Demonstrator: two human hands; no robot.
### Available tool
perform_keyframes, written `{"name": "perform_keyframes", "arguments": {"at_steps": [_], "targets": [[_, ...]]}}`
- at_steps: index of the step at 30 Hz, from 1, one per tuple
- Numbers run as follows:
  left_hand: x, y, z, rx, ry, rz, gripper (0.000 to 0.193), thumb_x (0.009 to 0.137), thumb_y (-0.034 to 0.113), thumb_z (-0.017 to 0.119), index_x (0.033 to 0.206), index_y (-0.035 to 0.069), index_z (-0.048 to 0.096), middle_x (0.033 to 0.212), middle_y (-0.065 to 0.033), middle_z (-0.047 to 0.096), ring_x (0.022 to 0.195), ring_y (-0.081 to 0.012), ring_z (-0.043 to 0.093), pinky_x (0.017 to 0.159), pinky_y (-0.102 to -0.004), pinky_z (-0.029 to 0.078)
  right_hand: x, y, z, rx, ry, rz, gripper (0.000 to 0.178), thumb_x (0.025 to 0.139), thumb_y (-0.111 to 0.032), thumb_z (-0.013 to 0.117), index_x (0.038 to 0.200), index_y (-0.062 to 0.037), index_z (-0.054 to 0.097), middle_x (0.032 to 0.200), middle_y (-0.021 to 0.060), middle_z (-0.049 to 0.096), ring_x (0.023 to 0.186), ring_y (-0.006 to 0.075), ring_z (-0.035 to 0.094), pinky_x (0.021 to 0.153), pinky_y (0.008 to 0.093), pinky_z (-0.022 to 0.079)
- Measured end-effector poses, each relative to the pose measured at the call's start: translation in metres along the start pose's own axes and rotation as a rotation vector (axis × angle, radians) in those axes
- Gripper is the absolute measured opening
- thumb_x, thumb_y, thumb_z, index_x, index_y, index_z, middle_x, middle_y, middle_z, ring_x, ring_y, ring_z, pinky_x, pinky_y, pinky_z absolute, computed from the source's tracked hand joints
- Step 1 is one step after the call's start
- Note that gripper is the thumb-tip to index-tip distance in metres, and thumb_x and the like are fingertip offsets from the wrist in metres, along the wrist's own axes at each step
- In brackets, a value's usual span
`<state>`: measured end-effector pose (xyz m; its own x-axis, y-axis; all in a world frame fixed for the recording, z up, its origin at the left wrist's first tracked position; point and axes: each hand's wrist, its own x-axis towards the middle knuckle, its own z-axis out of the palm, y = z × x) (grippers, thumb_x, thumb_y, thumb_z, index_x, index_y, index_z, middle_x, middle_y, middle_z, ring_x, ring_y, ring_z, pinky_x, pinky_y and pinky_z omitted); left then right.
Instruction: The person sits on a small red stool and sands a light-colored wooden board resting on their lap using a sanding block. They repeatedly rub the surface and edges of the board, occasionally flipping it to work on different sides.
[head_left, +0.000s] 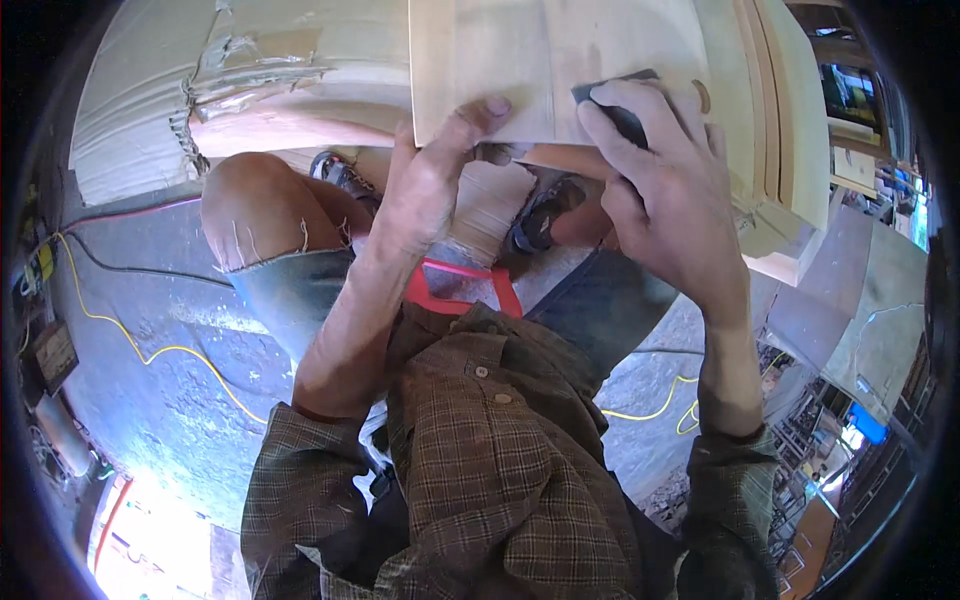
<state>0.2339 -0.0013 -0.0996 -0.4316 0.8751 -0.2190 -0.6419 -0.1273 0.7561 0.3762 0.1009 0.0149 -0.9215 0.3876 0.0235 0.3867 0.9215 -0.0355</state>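
Note:
A pale wooden board [550,50] lies in front of me at the top of the view. My left hand [430,185] grips its near edge, with the thumb on top and the fingers going underneath, where they are hidden. Pressed against the board's face, on the right, is a dark grey piece of sandpaper [625,122]. My right hand [670,185] is closed over it, with fingertips on its upper side.
Torn cardboard [135,130] covers a surface at the left. More pale wooden panels [765,110] are stacked at the right. Between my legs is a red stool [455,290]. A yellow cable [190,347] runs over the grey floor. Metal racks and clutter stand far right.

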Motion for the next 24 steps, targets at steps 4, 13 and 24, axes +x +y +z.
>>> {"name": "perform_keyframes", "arguments": {"at_steps": [4, 13, 24], "targets": [[0.003, -0.001, 0.001, -0.028, -0.034, -0.024, 0.032, 0.084, 0.022, 0.062, 0.100, -0.006, 0.062, 0.085, -0.0121, 0.065, 0.076, -0.0185, 0.062, 0.068, -0.0302, 0.048, 0.006, 0.004, 0.003, 0.178, 0.053, 0.113, 0.044, 0.073, -0.002, 0.055, 0.116, -0.0028, 0.060, 0.120, 0.0119, 0.054, 0.110, 0.0322, 0.051, 0.092, 0.0408, 0.040], [0.002, 0.000, 0.003, -0.073, -0.020, -0.018, 0.032, 0.084, 0.022, 0.063, 0.101, -0.005, 0.062, 0.088, -0.0108, 0.064, 0.077, -0.0187, 0.062, 0.070, -0.0299, 0.049, 0.002, -0.013, 0.020, 0.087, 0.145, 0.168, 0.038, 0.076, -0.009, 0.056, 0.113, -0.0038, 0.063, 0.118, 0.0097, 0.055, 0.108, 0.0305, 0.050, 0.090, 0.0401, 0.037], [0.001, 0.000, 0.002, -0.065, -0.057, -0.047, 0.033, 0.084, 0.023, 0.064, 0.102, -0.004, 0.061, 0.086, -0.0101, 0.064, 0.075, -0.0176, 0.061, 0.068, -0.0299, 0.048, 0.013, -0.019, 0.019, 0.022, 0.159, 0.206, 0.036, 0.076, -0.010, 0.054, 0.110, -0.0045, 0.065, 0.116, 0.0081, 0.056, 0.105, 0.0306, 0.050, 0.085, 0.0424, 0.038]]}}
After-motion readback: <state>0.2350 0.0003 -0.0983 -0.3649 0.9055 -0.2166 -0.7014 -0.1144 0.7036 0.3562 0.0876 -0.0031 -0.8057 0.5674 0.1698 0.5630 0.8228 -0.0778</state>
